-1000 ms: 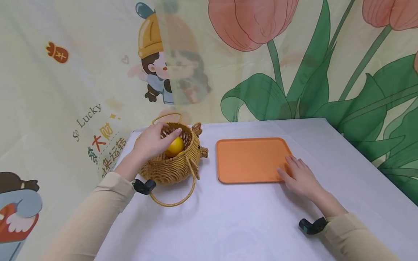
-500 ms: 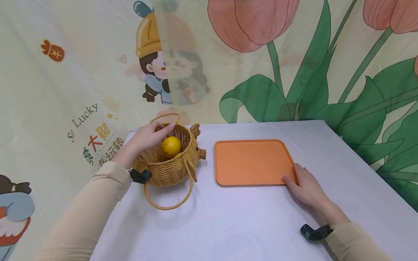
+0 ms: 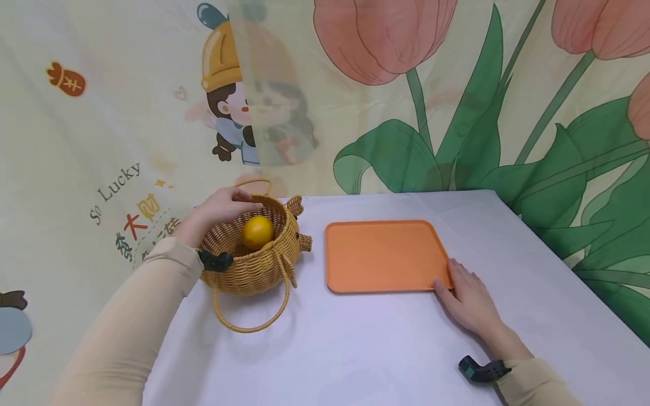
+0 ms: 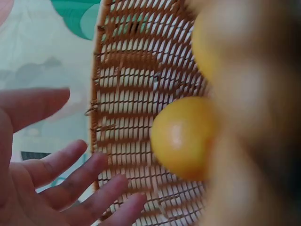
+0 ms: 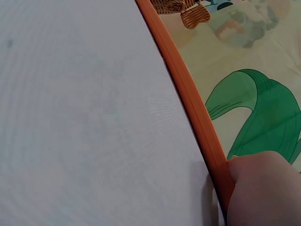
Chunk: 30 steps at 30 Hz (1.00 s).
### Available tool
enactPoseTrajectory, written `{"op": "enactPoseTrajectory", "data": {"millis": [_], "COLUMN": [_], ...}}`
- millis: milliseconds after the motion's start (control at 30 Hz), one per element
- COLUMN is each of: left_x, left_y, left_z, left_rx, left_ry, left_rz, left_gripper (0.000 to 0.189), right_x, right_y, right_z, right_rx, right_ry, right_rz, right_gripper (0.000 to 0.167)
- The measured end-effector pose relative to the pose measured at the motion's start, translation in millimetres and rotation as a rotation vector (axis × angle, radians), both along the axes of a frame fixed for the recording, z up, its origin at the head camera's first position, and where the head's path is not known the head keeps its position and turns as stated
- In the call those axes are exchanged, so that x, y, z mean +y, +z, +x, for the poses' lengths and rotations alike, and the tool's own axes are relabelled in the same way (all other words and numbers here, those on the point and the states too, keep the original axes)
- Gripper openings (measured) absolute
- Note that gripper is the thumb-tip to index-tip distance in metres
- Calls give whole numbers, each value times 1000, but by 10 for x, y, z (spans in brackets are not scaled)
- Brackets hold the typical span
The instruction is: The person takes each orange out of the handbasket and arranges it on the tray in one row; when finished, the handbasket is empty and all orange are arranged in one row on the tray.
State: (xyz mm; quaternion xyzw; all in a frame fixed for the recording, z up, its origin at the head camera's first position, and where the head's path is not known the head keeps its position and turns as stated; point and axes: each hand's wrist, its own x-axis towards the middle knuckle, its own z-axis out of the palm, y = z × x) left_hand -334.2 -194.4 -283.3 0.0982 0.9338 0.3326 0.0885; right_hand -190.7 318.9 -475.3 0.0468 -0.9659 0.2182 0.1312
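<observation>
A woven wicker basket shaped like a pig stands at the left of the table. Inside lies a round yellow-orange fruit, seemingly an orange; the left wrist view shows a second such fruit, partly hidden by the blurred near rim. My left hand hovers over the basket's far-left rim, its fingers spread and nothing in them. To the right lies a flat orange tray. My right hand holds its near right corner, thumb at the near rim and fingers along the right side.
A white cloth covers the table. One basket handle loops down onto the cloth in front, the other rises behind. A printed curtain with tulips and cartoon figures hangs behind.
My left hand has drawn back leftward from above the fruit, uncovering it. My right hand has shifted from over the tray's right part to its near right corner. The view has shifted slightly.
</observation>
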Motion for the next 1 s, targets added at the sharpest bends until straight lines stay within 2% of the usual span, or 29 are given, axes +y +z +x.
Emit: {"op": "enactPoseTrajectory", "data": {"millis": [200,433,733,1000], "left_x": [-49,-68,-62,-74], "left_y": [68,136,71,-43], "left_z": [-85,-140,-218,-299], "left_rx": [-35,-97,-144,-194], "left_ry": [-35,-71,-85,-93], "left_rz": [-27,-18,-28,-36], "left_gripper": [56,50,47,60], "right_x": [-22,-19,-26,-5], "right_y": [-10,-22,-39,2], "right_z": [2,10,3,-3], "right_rx": [-9,1,-3,-39], "right_ry": [-21,-24,-16,-24], "right_rz": [-11,-19,-23,-23], "right_gripper": [81,80,79,80]}}
